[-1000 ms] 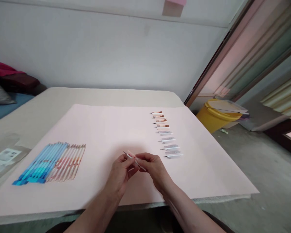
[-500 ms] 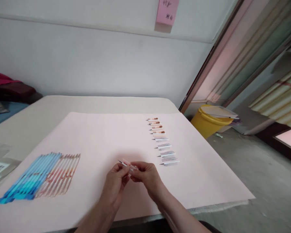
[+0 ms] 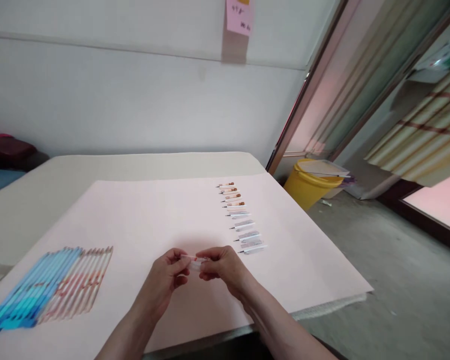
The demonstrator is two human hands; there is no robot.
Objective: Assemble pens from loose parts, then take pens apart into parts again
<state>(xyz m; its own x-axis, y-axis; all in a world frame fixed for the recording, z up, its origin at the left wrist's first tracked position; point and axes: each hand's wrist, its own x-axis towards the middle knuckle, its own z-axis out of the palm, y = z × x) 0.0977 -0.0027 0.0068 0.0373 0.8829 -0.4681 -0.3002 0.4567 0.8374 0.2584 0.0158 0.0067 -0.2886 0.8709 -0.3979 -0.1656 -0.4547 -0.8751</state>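
Over the front middle of the pink sheet, my left hand (image 3: 164,274) and my right hand (image 3: 224,269) pinch a small whitish pen part (image 3: 195,263) with red-pink marks. It lies almost level between my fingertips, and my fingers hide both its ends. To the right is a column of pen tip pieces (image 3: 245,225), white with dark points, some beside brown-topped parts and others beside greyish clear ones. Blue pen barrels (image 3: 37,290) lie side by side at the left, with white-and-red pen barrels (image 3: 78,285) against them. Neither hand touches these.
The pink sheet (image 3: 153,215) covers much of the cream table (image 3: 135,166), which stands against a white wall. A yellow bin (image 3: 303,187) is on the floor past the table's right side. A pink note (image 3: 240,17) hangs on the wall.
The view has swung slightly right. The held part has turned more level, and the dark point that stuck out by my left fingers is no longer visible. My hands stay close together.
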